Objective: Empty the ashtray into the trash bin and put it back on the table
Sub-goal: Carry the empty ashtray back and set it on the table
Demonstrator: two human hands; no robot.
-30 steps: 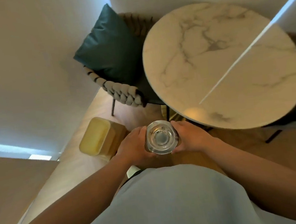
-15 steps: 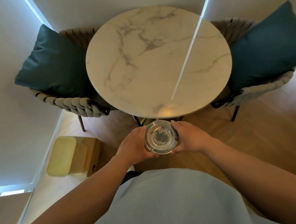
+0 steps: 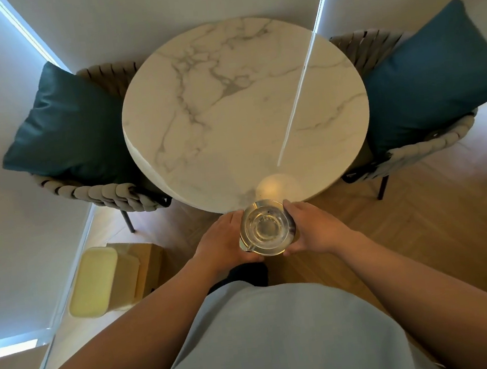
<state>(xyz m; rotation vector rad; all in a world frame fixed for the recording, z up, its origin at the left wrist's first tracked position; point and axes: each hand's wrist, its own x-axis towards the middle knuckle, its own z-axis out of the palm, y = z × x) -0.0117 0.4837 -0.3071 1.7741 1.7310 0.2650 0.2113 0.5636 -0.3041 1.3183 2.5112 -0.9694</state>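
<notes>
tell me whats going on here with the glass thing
A person is standing at a round marble table, holding a clear glass ashtray between the left hand and right hand, just short of the table's near edge. The ashtray looks mostly empty. A yellow trash bin sits on the floor to their left.

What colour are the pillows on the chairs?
Dark teal square cushions, both chairs; the head view shows them.

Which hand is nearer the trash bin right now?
Left. The left hand holds the ashtray's bin-facing side; the right hand grips the opposite side, farther from the trash bin.
</notes>
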